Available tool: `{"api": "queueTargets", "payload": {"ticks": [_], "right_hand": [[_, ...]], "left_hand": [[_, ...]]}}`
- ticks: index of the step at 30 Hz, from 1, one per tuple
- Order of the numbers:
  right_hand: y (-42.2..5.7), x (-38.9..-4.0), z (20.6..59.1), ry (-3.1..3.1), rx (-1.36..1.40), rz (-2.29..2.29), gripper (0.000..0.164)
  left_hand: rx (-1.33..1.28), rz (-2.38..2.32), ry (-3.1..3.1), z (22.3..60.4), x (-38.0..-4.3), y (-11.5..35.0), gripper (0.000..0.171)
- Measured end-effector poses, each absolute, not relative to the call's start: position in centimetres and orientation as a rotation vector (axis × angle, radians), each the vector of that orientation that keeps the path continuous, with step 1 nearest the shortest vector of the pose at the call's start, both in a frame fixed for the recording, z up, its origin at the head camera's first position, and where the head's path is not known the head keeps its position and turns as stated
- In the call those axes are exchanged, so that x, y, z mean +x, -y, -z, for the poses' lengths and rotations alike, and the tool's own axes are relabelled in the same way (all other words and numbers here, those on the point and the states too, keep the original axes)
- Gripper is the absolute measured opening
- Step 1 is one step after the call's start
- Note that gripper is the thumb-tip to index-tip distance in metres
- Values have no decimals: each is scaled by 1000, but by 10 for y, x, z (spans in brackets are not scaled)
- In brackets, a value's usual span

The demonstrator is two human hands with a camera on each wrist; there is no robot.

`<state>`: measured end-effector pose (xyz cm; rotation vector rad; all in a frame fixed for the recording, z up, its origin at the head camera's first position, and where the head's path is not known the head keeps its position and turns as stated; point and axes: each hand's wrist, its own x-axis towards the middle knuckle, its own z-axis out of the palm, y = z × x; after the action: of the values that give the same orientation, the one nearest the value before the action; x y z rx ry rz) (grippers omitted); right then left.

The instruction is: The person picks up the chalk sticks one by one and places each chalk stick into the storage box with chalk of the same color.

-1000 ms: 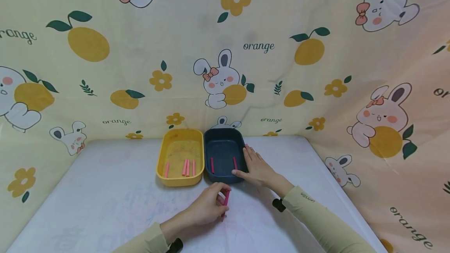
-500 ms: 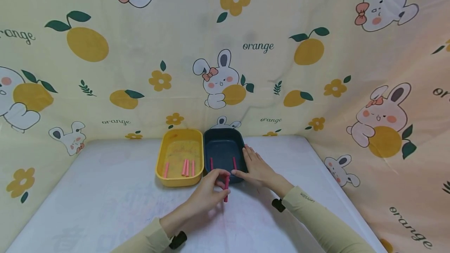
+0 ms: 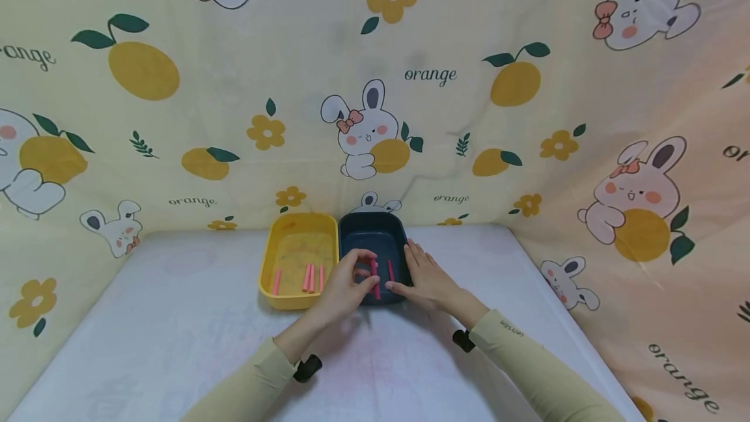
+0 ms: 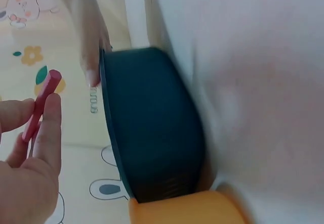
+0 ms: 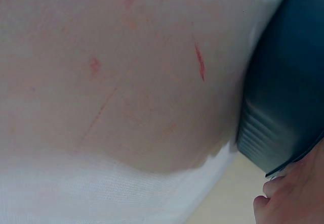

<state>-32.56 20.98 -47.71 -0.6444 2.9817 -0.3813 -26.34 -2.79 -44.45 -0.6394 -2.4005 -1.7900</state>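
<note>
In the head view, my left hand (image 3: pixel 344 288) pinches a dark pink chalk stick (image 3: pixel 375 281) over the dark blue tray (image 3: pixel 377 221). Thumb and fingertips hold the chalk stick (image 4: pixel 41 105) at a slant in the left wrist view, apart from the tray's rim. My right hand (image 3: pixel 430 280) holds the tray at its right side, straight fingers along the outer wall and thumb over the rim near the front corner. Another dark pink chalk stick (image 3: pixel 391 270) lies inside the tray; my left hand hides part of the tray's inside.
A yellow tray (image 3: pixel 271 259) touches the blue tray's left side and holds several lighter pink chalk sticks (image 3: pixel 308 277). Both stand on a white-covered table (image 3: pixel 193 318) with faint pink smudges. A patterned cloth (image 3: pixel 263 51) hangs behind the table.
My left hand has carried the dark pink chalk stick forward and up from in front of the blue tray to above it. The right hand stays at the tray's side.
</note>
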Motion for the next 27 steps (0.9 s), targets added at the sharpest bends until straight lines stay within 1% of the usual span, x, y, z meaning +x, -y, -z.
{"api": "queueTargets", "payload": {"ticks": [9, 15, 22, 27], "right_hand": [[-210, -327, 477, -2972, -644, 385, 118], [-210, -327, 477, -2972, -652, 386, 116], [-209, -326, 474, -2957, -644, 383, 115], [-210, -325, 474, -2951, -646, 390, 114]], "left_hand": [[-555, 1800, 2479, 439, -290, 26, 32], [-600, 1784, 2537, 440, -313, 27, 27], [-594, 1701, 2673, 442, -337, 29, 19], [-697, 1624, 2753, 441, -352, 29, 17]]}}
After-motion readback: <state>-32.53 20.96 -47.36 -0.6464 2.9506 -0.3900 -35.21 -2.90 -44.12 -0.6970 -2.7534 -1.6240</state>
